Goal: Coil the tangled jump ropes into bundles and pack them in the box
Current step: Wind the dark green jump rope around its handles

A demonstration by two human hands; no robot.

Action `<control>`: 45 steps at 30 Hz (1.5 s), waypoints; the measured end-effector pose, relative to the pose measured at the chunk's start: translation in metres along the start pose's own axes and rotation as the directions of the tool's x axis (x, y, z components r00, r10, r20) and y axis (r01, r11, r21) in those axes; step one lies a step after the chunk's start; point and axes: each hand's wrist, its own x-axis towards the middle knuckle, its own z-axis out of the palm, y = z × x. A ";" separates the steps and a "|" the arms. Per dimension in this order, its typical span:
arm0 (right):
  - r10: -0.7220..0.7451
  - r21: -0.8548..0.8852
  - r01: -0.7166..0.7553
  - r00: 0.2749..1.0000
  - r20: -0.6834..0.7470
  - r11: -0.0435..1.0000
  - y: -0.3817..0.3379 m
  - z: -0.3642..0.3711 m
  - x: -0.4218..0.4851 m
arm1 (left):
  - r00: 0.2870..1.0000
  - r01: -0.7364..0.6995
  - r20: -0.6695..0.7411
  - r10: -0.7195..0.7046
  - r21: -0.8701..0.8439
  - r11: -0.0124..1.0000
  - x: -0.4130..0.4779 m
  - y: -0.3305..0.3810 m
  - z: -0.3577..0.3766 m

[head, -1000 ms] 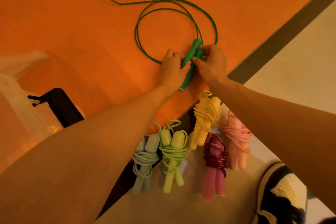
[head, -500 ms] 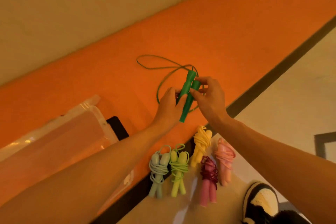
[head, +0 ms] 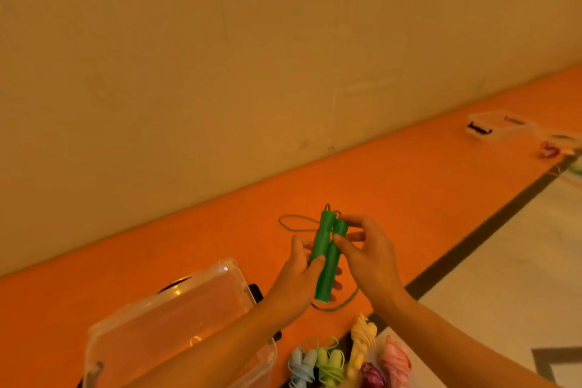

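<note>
You hold the two green handles [head: 326, 258] of a jump rope upright, side by side, above the orange floor [head: 189, 246]. Your left hand [head: 297, 277] has its grip clamped round the left one. Your right hand [head: 368, 257] has its grip clamped on the other, pinched near its top. The thin green cord [head: 296, 222] loops behind them and trails below. A clear plastic box [head: 233, 271] sits on the floor, lower left. At the orange strip's near edge lie a blue bundle [head: 300, 365], light green bundle [head: 330, 364], yellow bundle [head: 362, 343], dark red bundle [head: 373, 376] and pink bundle [head: 396, 356].
</note>
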 end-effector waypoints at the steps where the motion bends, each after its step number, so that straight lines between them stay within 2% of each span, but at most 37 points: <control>1: -0.008 0.022 0.008 1.000 0.010 1.000 -0.009 0.001 -0.006 | 1.000 -0.007 0.006 0.007 0.016 1.000 -0.007 0.006 -0.003; 4: -0.029 0.084 0.026 0.999 0.034 0.996 -0.032 0.009 -0.018 | 0.999 -0.020 0.032 0.018 0.058 0.998 -0.024 0.021 -0.016; 8: -0.067 0.077 0.060 0.994 0.083 0.995 -0.042 0.019 -0.019 | 0.998 -0.005 0.066 0.000 0.085 0.996 -0.038 0.035 -0.039; 11: -0.107 -0.003 0.109 0.982 0.155 0.994 -0.039 0.023 -0.011 | 0.998 0.010 0.067 -0.018 0.123 0.992 -0.041 0.040 -0.056; 13: -0.177 -0.116 0.203 0.964 0.201 0.972 -0.038 0.024 -0.001 | 0.998 0.021 0.062 -0.030 0.144 0.989 -0.040 0.044 -0.065; 15: -0.280 -0.183 0.339 0.917 0.285 0.923 -0.039 0.023 0.011 | 0.997 0.017 0.075 -0.029 0.160 0.987 -0.037 0.048 -0.072; 17: -0.385 -0.210 0.492 0.832 0.399 0.845 -0.041 0.022 0.023 | 0.995 0.005 0.096 -0.023 0.181 0.984 -0.033 0.053 -0.078; 19: -0.437 -0.206 0.578 0.765 0.473 0.790 -0.043 0.024 0.032 | 0.992 -0.001 0.124 -0.026 0.212 0.977 -0.029 0.056 -0.082; 22: -0.406 -0.144 0.556 0.739 0.538 0.819 -0.048 0.027 0.040 | 0.989 -0.009 0.146 -0.029 0.252 0.968 -0.025 0.058 -0.089; 28: -0.257 -0.119 0.422 0.726 0.638 0.899 -0.044 0.034 0.042 | 0.998 0.000 0.067 -0.019 0.283 0.959 -0.023 0.058 -0.101; 33: -0.205 -0.121 0.358 0.745 0.635 0.926 -0.037 0.046 0.032 | 0.999 -0.012 0.033 0.002 0.290 0.957 -0.025 0.058 -0.109; 35: -0.208 -0.123 0.352 0.762 0.613 0.928 -0.037 0.048 0.030 | 1.000 -0.027 0.008 0.026 0.365 0.931 -0.026 0.059 -0.111; 36: -0.208 -0.120 0.344 0.772 0.600 0.931 -0.037 0.048 0.030 | 0.998 -0.051 -0.017 0.066 0.459 0.887 -0.026 0.059 -0.111; 37: -0.209 -0.113 0.336 0.780 0.590 0.935 -0.037 0.049 0.031 | 0.990 -0.093 -0.023 0.137 0.620 0.779 -0.025 0.058 -0.112; 39: -0.219 -0.106 0.341 0.782 0.584 0.934 -0.039 0.051 0.031 | 0.962 -0.164 0.070 0.264 0.921 0.353 -0.020 0.057 -0.110; 40: -0.226 -0.105 0.349 0.780 0.583 0.931 -0.040 0.052 0.031 | 0.954 -0.167 0.109 0.280 0.967 0.191 -0.019 0.058 -0.107; 41: -0.232 -0.105 0.355 0.779 0.582 0.929 -0.042 0.053 0.030 | 0.954 -0.163 0.123 0.274 0.978 0.131 -0.018 0.059 -0.105; 42: -0.237 -0.101 0.357 0.780 0.579 0.929 -0.043 0.053 0.030 | 0.958 -0.164 0.125 0.259 0.977 0.133 -0.017 0.058 -0.103; 45: -0.258 -0.078 0.358 0.791 0.554 0.930 -0.047 0.053 0.031 | 0.973 -0.147 0.100 0.208 0.963 0.226 -0.015 0.057 -0.102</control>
